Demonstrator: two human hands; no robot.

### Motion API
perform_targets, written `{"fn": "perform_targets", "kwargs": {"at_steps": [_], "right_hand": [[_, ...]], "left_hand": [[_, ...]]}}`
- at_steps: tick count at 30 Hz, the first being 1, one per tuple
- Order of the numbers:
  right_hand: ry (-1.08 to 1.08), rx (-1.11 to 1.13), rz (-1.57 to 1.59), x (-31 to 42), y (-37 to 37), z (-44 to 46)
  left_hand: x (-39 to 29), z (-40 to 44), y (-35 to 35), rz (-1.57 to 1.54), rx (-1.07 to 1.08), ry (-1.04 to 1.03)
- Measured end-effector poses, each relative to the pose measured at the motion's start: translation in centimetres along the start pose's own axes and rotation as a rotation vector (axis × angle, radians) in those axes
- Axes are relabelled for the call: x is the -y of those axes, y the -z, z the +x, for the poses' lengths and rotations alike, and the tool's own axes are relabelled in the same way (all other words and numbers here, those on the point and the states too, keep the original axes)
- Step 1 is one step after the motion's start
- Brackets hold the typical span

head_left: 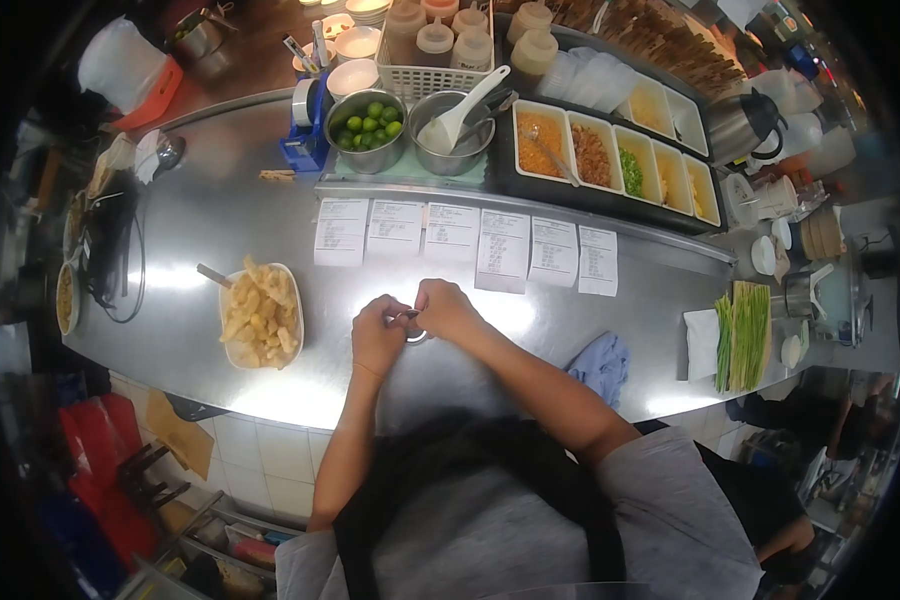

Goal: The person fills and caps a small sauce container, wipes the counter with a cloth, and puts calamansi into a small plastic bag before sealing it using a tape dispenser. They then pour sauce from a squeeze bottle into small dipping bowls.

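Observation:
My left hand (377,337) and my right hand (444,311) meet over the middle of the steel counter (340,390), fingers closed and almost touching. Between and just below them shows a small round object (416,336) with a pale rim. A small dark bit is at the fingertips, and the fingers hide most of what they hold, so its kind is unclear. To the left of my left hand stands a white dish (301,335) heaped with pale yellow fried-looking pieces (260,315), a utensil handle (213,275) sticking out at its upper left.
Several printed order slips (501,250) hang along the ledge beyond my hands. Behind are a bowl of limes (369,126), a steel bowl with a white ladle (463,112) and tubs of toppings (592,155). At right lie a blue cloth (600,368) and green stalks (744,337).

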State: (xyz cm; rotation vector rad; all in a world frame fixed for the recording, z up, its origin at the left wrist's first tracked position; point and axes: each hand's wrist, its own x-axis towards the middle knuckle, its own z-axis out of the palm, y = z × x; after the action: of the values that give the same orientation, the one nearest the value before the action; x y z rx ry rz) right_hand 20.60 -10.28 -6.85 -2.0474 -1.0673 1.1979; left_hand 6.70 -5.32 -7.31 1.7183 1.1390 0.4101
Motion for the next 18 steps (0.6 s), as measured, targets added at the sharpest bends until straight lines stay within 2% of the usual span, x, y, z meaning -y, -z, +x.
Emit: {"fn": "perform_targets", "kwargs": {"at_steps": [8, 11, 13, 15, 17, 18], "right_hand": [[0.037, -0.051, -0.058, 0.6, 0.1, -0.4], [0.027, -0.055, -0.124, 0.4, 0.0, -0.4], [0.028, -0.070, -0.112, 0.0, -0.5, -0.1], [0.065, -0.106, -0.116, -0.2, -0.9, 0.0], [0.031, -0.109, -0.147, -0.2, -0.9, 0.1], [0.035, -0.117, -0.135, -0.2, -0.9, 0.2]], "left_hand": [[-1.3, -0.2, 0.3, 0.055, 0.005, -0.020], [-0.6, 0.0, 0.0, 0.015, 0.040, 0.003], [0.2, 0.3, -0.1, -0.115, 0.059, 0.091], [0.5, 0.3, 0.0, -0.096, 0.047, 0.085], [0.1, 0.3, 0.3, 0.051, 0.015, -0.039], [-0.1, 0.2, 0.3, 0.044, 0.022, -0.017]]}}
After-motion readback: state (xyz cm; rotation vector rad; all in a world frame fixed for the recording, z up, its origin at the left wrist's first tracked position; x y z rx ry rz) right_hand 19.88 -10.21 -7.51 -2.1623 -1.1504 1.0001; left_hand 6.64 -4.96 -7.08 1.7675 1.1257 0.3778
